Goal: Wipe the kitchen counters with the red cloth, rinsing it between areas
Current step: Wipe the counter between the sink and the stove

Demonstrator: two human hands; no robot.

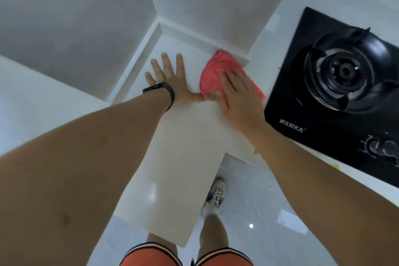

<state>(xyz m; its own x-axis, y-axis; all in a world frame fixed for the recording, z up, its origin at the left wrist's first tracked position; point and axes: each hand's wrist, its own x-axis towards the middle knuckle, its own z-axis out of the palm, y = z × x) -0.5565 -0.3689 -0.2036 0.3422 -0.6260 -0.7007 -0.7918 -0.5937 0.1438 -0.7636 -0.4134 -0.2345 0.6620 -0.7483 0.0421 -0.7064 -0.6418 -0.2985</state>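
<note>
The red cloth lies spread on the white counter, near the back ledge in the corner. My right hand presses flat on the cloth's near half, fingers straight. My left hand rests flat on the bare counter just left of the cloth, fingers spread, with its thumb touching the cloth's edge. A black band sits on my left wrist.
A black glass gas hob with a burner and a knob sits set into the counter on the right. Grey tiled walls meet in a corner behind the low ledge. The counter's front edge drops to a glossy floor where my shoe stands.
</note>
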